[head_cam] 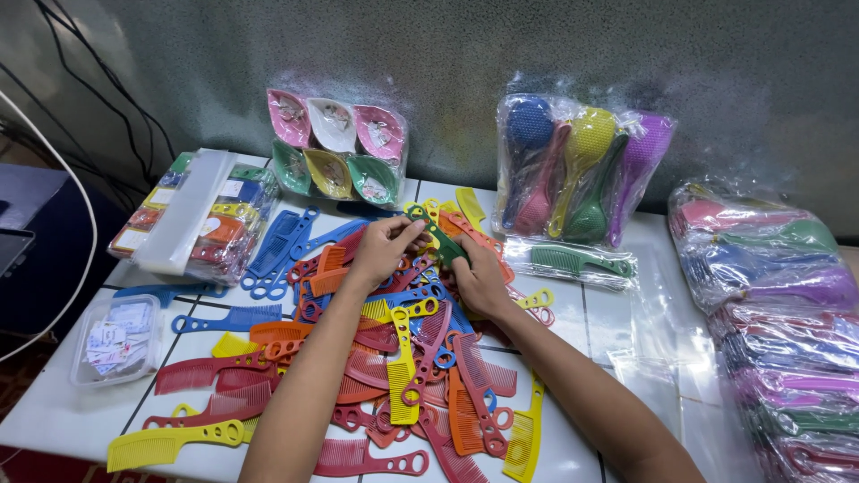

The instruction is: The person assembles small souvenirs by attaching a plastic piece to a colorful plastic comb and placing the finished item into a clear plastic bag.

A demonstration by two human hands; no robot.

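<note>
Above the heap of coloured plastic handled combs (394, 358) spread over the white tiled bench (617, 322), the left hand (383, 249) pinches the ringed end and the right hand (479, 277) grips the toothed end of a dark green plastic comb (438, 240), lifting it clear of the heap.

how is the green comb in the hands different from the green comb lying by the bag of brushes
The held green comb is bare, while the other green comb lies sealed in a clear plastic sleeve. The held one is dark green and raised over the comb pile, gripped by the left hand and right hand; the sleeved one is a lighter green and rests flat on the white table, untouched. The held one slants; the sleeved one lies nearly level. Both are handled plastic combs.
</note>
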